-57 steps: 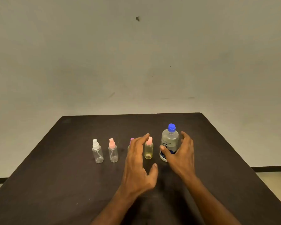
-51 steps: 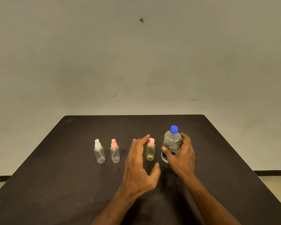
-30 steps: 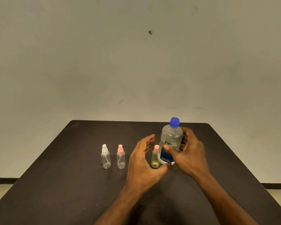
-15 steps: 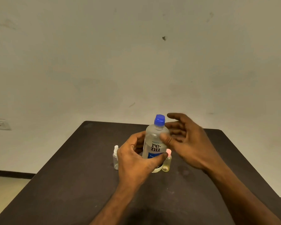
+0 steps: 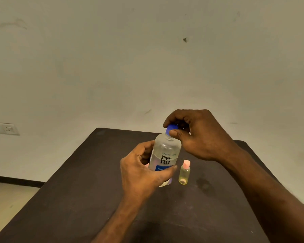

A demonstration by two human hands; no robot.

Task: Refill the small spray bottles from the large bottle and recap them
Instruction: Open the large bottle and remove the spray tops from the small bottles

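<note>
The large clear bottle [image 5: 166, 153] with a white and blue label is held upright above the dark table [image 5: 77, 199]. My left hand [image 5: 142, 171] grips its lower body. My right hand [image 5: 198, 135] pinches its blue cap [image 5: 170, 129] from above, thumb in front and fingers curled over the top. One small yellowish spray bottle [image 5: 184, 173] with a pink cap stands on the table just right of the large bottle. The other small bottles are hidden behind my left hand and the large bottle.
A plain wall rises behind the table's far edge [image 5: 130, 131]. A wall socket [image 5: 4, 128] sits at the far left. A faint wet ring [image 5: 203, 183] marks the table right of the yellowish bottle.
My right hand lifted the large bottle off the table and passed it to my left hand, then moved up onto the blue cap. The view shifted, hiding the left small bottles.
</note>
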